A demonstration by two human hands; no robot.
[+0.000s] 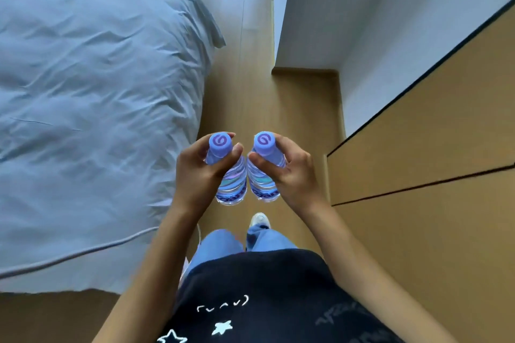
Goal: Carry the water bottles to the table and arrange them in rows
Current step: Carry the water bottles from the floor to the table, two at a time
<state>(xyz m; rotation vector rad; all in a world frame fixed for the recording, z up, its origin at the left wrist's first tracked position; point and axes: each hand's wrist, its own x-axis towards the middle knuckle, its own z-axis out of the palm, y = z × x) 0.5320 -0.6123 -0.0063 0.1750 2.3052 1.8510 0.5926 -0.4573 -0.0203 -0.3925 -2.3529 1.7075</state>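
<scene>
1. While the person is standing on the wooden floor (250, 86) between the bed (92, 92) at the left of the frame and the cabinet (434, 147) at the right, each hand is holding one water bottle upright at the centre of the frame.
2. The left hand (195, 172) is curling its grip around the neck of the left bottle (232, 184), just under the cap (220, 142).
3. The right hand (292, 172) is gripping the right bottle (262, 184) the same way, below its cap (264, 141).
4. The two bottles are hanging side by side, nearly touching at their lower ends.
5. Both are looking full, so they are probably fairly heavy for their size, with thin plastic walls that give under a squeeze.
6. The ribbed neck is likely offering the surest hold; the smooth labelled body could be slippery.
7. No bench is showing in this view, so the carrying is not yet done.
</scene>
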